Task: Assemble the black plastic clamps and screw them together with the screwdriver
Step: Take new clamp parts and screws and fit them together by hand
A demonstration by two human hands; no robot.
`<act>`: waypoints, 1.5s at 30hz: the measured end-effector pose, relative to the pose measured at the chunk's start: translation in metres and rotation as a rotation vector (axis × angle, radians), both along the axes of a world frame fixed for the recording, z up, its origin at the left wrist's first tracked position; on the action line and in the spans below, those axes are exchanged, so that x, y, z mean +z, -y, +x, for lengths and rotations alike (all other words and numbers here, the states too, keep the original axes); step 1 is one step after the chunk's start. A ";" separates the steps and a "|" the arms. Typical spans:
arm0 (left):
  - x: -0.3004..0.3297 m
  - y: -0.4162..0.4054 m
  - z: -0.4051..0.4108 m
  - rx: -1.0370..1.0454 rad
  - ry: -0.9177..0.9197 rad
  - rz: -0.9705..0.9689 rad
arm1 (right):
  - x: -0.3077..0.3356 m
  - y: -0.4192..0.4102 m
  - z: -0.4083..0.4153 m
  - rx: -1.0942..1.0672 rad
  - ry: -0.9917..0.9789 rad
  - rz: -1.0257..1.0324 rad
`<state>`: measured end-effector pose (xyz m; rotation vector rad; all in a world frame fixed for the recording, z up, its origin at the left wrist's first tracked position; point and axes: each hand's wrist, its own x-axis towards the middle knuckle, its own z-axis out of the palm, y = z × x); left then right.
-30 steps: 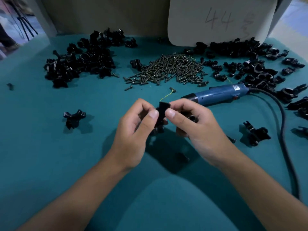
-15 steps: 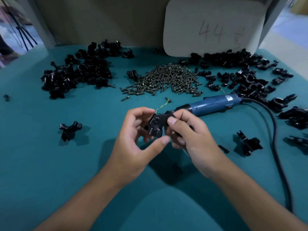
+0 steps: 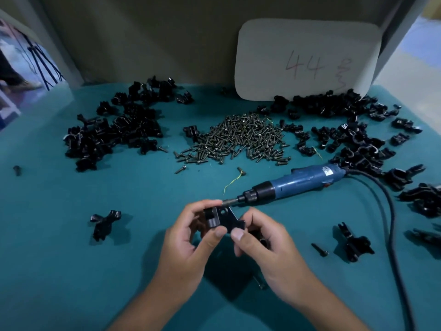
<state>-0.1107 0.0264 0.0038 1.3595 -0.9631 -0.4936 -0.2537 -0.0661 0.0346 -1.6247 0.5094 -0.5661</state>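
Observation:
Both hands hold a black plastic clamp (image 3: 223,219) above the teal table, near the middle. My left hand (image 3: 191,242) pinches its left part between thumb and fingers. My right hand (image 3: 267,247) pinches its right lower corner with thumb and forefinger, and another dark piece (image 3: 259,236) shows under its curled fingers. The blue electric screwdriver (image 3: 298,181) lies on the table just behind the hands, its bit pointing left toward the clamp. A heap of dark screws (image 3: 238,139) sits farther back in the centre.
Piles of black clamp parts lie at back left (image 3: 119,130) and back right (image 3: 353,134). Single clamps rest at left (image 3: 103,224) and right (image 3: 353,243), with a loose screw (image 3: 319,250) nearby. The screwdriver's black cord (image 3: 393,235) runs down the right side. A white card (image 3: 305,60) leans against the back wall.
The clamp has been turned in my fingers so its flat face with a hole now shows. Both hands have shifted their pinch on it. The view has tilted up a little.

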 end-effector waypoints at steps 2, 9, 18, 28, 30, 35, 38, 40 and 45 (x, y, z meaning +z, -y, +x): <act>0.000 0.000 0.000 0.008 0.009 0.005 | 0.000 0.000 0.000 -0.002 -0.003 -0.009; 0.003 -0.002 -0.001 -0.012 0.003 -0.045 | -0.001 0.001 0.002 -0.022 0.029 0.051; 0.007 -0.003 -0.004 -0.248 -0.214 0.033 | 0.005 0.009 0.003 -0.135 0.076 0.064; 0.008 0.003 -0.002 -0.304 -0.301 -0.075 | 0.009 0.013 -0.001 -0.069 0.169 0.460; 0.007 0.004 0.001 -0.233 -0.358 -0.101 | 0.009 0.016 -0.003 -0.012 0.224 0.541; 0.007 0.004 0.003 -0.183 -0.359 -0.074 | 0.006 0.013 -0.003 0.080 0.239 0.555; 0.006 0.004 -0.001 -0.155 -0.313 -0.056 | 0.005 0.011 0.000 0.033 0.225 0.568; 0.003 0.004 -0.001 -0.157 -0.293 -0.035 | 0.007 0.011 0.002 0.003 0.238 0.597; -0.001 0.003 0.003 -0.259 -0.326 -0.005 | 0.010 0.016 0.000 -0.049 0.281 0.678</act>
